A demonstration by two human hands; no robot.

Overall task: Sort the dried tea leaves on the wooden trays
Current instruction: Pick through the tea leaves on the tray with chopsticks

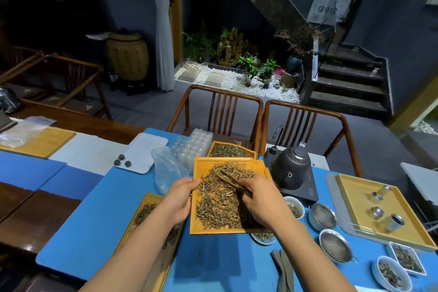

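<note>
A square wooden tray (203,229) lies in the middle of the blue table, strewn with dried golden-brown tea leaves (218,201). My left hand (179,199) grips the tray's left edge, thumb over the rim. My right hand (260,199) holds wooden tongs (228,179) whose tips reach into the leaf pile near the tray's far side. A second tray of greener leaves (231,150) sits just behind. A third long tray with leaves (144,214) lies under my left forearm, partly hidden.
A dark kettle on a black base (290,170) stands right of the tray. Metal strainers (323,216), small white bowls of leaves (391,272) and a yellow tray with jars (407,220) fill the right. A plastic bag (167,169), a clear vial box (192,149) and a white tray (142,154) sit at the left.
</note>
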